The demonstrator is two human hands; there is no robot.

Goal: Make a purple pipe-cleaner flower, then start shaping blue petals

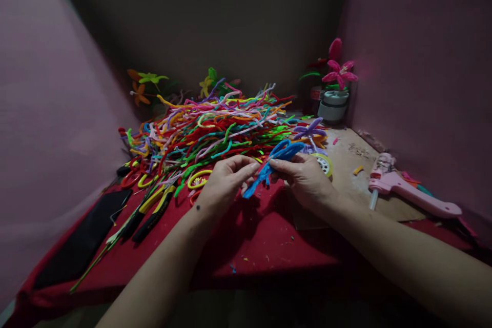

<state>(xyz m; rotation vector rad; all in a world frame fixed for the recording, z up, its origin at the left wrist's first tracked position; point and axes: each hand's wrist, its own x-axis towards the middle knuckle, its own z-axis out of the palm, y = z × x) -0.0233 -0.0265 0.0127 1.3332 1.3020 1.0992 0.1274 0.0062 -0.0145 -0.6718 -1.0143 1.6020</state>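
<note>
Both my hands meet at a bundle of blue pipe cleaners (285,150), bent into loops at the upper right and trailing off at the lower left. My right hand (307,177) pinches the bundle around its middle, thumb on top. On its other side my left hand (230,177) has thumb and fingers closed at the bundle's left edge, where a bit of red shows; its fingertips are partly hidden. Just behind my right hand are a purple pipe-cleaner flower (310,130) and a yellow-rimmed tape roll (323,164).
A big heap of coloured pipe cleaners (215,128) covers the back of the red cloth (269,246). Yellow-black pliers (154,212) and a black phone-like slab (82,238) lie left. A pink glue gun (411,189) rests at right by cardboard (349,159). Behind stands a potted pink flower (340,74).
</note>
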